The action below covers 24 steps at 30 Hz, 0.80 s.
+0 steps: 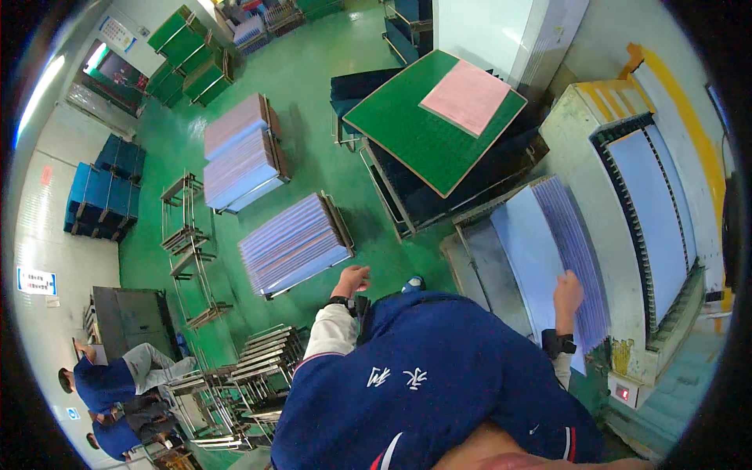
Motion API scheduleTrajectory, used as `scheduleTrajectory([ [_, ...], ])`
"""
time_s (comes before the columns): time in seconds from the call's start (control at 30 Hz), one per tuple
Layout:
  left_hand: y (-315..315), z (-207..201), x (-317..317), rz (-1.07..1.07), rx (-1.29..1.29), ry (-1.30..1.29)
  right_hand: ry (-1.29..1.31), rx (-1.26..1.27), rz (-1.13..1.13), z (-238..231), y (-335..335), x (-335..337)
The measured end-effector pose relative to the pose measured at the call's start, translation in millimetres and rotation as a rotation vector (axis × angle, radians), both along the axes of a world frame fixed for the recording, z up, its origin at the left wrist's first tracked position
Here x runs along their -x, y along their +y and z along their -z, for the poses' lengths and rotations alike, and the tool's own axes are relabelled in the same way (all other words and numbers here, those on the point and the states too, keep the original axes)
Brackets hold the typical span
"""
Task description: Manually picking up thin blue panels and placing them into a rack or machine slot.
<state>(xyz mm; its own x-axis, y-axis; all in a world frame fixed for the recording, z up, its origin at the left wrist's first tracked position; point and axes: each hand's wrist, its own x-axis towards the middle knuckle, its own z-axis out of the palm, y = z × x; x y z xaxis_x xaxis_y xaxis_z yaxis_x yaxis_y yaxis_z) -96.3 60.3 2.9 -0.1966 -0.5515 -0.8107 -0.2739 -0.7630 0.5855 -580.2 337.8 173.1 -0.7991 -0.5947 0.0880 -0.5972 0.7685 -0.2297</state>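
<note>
My right hand (568,292) is at the right, over a row of thin pale-blue and purple panels (565,227) standing close together. Its fingers are curled in at the panels' edges; whether they grip one is hidden. At the middle, my left hand (351,283) hangs over the green floor in a loose curl, with nothing seen in it. Just beyond it lies a cart load of pale-blue and purple panels (298,237). To the right of the row stands a machine with a toothed black frame (630,219) around a pale-blue panel (650,211).
A green board (415,117) with a pink sheet (468,95) lies on dark stacks ahead. Two more panel stacks (247,168) stand farther off. Metal cart frames (262,360) crowd the left near side. Two people (117,384) sit at the far left. Blue bins (102,196) line the wall.
</note>
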Motion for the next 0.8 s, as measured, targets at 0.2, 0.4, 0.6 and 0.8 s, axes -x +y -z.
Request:
scheduleTrajectory([
  [0.2,-7.3,-1.6,24.0,0.076,-0.01,-0.023,0.169,0.061,0.098,-85.1,41.3,26.5],
  [0.4,-11.0,-2.3,50.3,0.204,0.03,-0.039,-0.211,0.68,0.291,-166.1,98.1,34.5],
  [0.6,-21.8,9.4,66.7,0.322,0.01,0.031,0.528,0.048,0.517,-139.3,156.3,41.5],
  [0.8,-23.4,19.9,89.6,0.342,-0.049,0.108,-0.636,1.269,0.387,-43.7,195.3,53.3],
])
